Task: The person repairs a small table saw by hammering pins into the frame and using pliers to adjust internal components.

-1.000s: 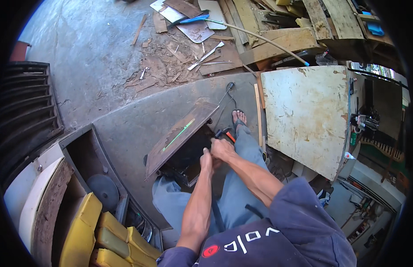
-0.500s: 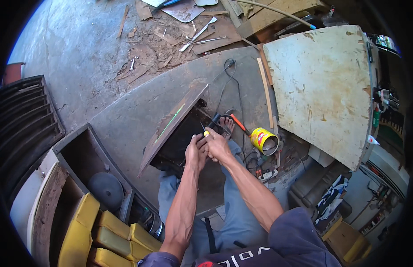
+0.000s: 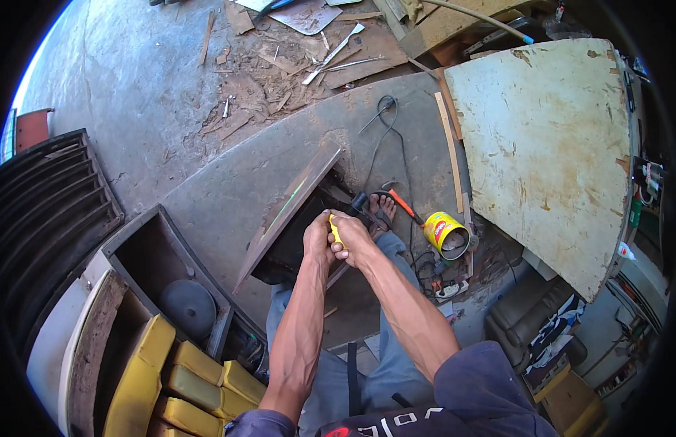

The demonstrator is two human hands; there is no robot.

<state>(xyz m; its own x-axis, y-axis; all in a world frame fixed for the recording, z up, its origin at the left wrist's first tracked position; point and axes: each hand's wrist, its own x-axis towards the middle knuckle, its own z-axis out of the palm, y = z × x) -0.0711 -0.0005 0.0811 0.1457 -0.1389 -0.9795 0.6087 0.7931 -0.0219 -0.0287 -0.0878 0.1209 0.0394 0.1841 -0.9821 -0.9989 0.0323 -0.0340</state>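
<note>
A yellow-handled tool (image 3: 335, 230) is gripped in my right hand (image 3: 354, 237), its working end hidden between my hands. Pressed up against it, my left hand (image 3: 318, 239) has its fingers curled closed, and I cannot make out what is in them. Both hands meet over the dark hollow of a wooden box-like piece (image 3: 287, 211), which leans tilted between my legs with a worn brown edge uppermost. Just beyond my right fingers is a black cylindrical tool end (image 3: 360, 201). My foot (image 3: 382, 210) rests beside it.
A hammer with an orange handle (image 3: 403, 203) lies by a yellow tin (image 3: 445, 235). A dark cable (image 3: 393, 131) curls across the floor. To the right stands a worn pale panel (image 3: 538, 160); to the left, an open wooden drawer (image 3: 145, 244) and yellow cushions (image 3: 139, 379). Scraps litter the far floor.
My hands have drawn closer together, and the tool's thin shaft, glimpsed before, is now hidden. More of the yellow handle shows. The whole view has shifted slightly.
</note>
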